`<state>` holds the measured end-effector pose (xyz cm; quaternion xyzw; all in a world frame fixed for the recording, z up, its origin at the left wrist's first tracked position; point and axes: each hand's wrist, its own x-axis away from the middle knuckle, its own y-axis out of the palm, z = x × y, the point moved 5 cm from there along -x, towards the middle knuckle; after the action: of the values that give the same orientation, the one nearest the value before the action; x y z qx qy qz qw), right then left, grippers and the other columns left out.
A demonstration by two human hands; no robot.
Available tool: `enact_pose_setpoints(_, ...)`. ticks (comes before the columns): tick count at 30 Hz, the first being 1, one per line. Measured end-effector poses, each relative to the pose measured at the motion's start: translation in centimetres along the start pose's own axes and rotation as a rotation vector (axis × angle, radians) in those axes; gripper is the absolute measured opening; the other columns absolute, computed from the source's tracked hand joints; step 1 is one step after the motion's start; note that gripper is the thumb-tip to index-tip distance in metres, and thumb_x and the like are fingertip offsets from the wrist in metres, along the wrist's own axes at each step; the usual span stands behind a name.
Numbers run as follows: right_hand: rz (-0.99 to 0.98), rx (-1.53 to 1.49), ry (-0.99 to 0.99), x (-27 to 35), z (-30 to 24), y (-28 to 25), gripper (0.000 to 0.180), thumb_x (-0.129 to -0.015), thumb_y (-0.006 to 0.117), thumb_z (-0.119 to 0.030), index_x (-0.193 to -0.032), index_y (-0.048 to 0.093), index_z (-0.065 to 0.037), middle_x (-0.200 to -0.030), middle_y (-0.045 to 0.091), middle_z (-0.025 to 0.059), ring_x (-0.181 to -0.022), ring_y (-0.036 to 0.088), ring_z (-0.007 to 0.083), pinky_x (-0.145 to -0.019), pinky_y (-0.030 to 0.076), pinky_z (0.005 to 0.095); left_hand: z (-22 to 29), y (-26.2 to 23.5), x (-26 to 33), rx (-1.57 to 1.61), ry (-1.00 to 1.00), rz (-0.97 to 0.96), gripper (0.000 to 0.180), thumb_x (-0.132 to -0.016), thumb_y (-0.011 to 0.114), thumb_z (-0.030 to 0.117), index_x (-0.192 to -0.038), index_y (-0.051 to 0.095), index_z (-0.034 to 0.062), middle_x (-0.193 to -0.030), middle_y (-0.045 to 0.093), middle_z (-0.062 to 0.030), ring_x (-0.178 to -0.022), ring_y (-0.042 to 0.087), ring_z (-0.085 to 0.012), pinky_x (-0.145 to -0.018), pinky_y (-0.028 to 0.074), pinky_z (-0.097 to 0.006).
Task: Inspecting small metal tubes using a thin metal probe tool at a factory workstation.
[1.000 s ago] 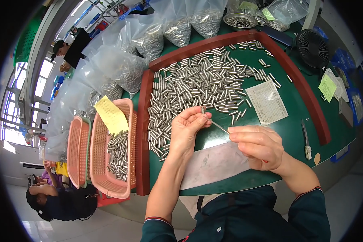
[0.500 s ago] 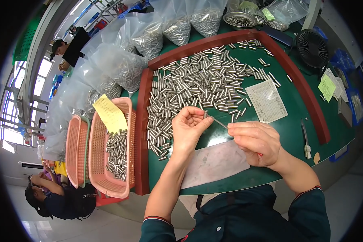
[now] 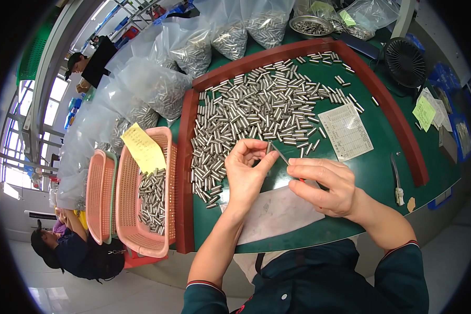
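Green cloth covers the table [image 3: 382,172], and a red frame [image 3: 186,172] on it fences in a wide heap of short metal tubes [image 3: 256,107]. Just on the near side of that heap, the left hand [image 3: 246,170] pinches one small metal tube [image 3: 269,147] between thumb and fingertips, the other fingers curled in close. The right hand [image 3: 324,186], just right of the left one, grips a thin rod [image 3: 282,156] with its fingers closed narrow around the handle end; the rod's tip reaches up to the tube in the left hand, though whether it goes inside I cannot tell. Both hands hover over a pale sheet [image 3: 277,214] that lies on the cloth at the near edge of the frame.

Right of the heap lies a printed paper form [image 3: 345,131], and farther right a small knife [image 3: 396,178] rests on the cloth. Left of the frame stands a pink basket [image 3: 136,209] holding more tubes, with a yellow note [image 3: 143,148] stuck at its far rim. Clear bags [image 3: 157,83] of tubes crowd the far side of the heap. A small black fan [image 3: 405,60] sits beyond the frame's right rail. Another person in dark clothes [image 3: 78,254] crouches low, left of the basket
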<state>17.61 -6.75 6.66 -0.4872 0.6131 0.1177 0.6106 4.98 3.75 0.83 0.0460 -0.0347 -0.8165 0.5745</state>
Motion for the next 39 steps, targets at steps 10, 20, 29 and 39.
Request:
enact_pose_setpoints(10, 0.036, -0.051, 0.016, -0.4, 0.0, -1.1, 0.025, -0.062, 0.069, -0.004, -0.086, 0.062, -0.002, -0.089, 0.063, 0.0128, -0.078, 0.066, 0.0255, -0.061, 0.056, 0.0294, -1.0, 0.2, 0.1, 0.217, -0.129, -0.145, 0.013, -0.086, 0.060, 0.007, -0.097, 0.059, 0.0007, -0.089, 0.063, -0.0072, -0.077, 0.058, -0.0115, -0.074, 0.047, -0.024)
enact_pose_setpoints(20, 0.124, -0.018, 0.051, 0.2, 0.1, -1.8, 0.027, -0.071, 0.073, -0.012, -0.091, 0.061, 0.000, -0.088, 0.065, 0.0123, -0.075, 0.066, 0.0241, -0.061, 0.055, 0.0290, -1.6, 0.5, 0.1, 0.437, -0.226, -0.209, 0.013, -0.086, 0.061, 0.009, -0.095, 0.059, 0.0012, -0.088, 0.063, -0.0081, -0.077, 0.059, -0.0136, -0.075, 0.048, -0.025)
enact_pose_setpoints(29, 0.123, -0.087, 0.088, -0.3, -0.3, -1.1, 0.024, -0.075, 0.063, 0.003, -0.098, 0.055, 0.001, -0.092, 0.065, 0.0175, -0.076, 0.066, 0.0264, -0.062, 0.056, 0.0311, -1.0, 0.6, -0.2, 0.510, -0.158, -0.221, 0.015, -0.087, 0.059, 0.012, -0.098, 0.057, 0.0022, -0.091, 0.061, -0.0074, -0.079, 0.058, -0.0129, -0.075, 0.047, -0.027)
enact_pose_setpoints(39, 0.107, -0.105, 0.021, -0.4, -0.6, -2.4, 0.018, -0.080, 0.061, -0.007, -0.096, 0.053, -0.001, -0.092, 0.064, 0.0161, -0.075, 0.066, 0.0275, -0.063, 0.055, 0.0335, -0.3, -1.5, -0.9, 0.293, 0.028, 0.007, 0.016, -0.083, 0.063, 0.002, -0.097, 0.059, -0.0023, -0.088, 0.063, -0.0087, -0.077, 0.061, -0.0133, -0.074, 0.051, -0.025)
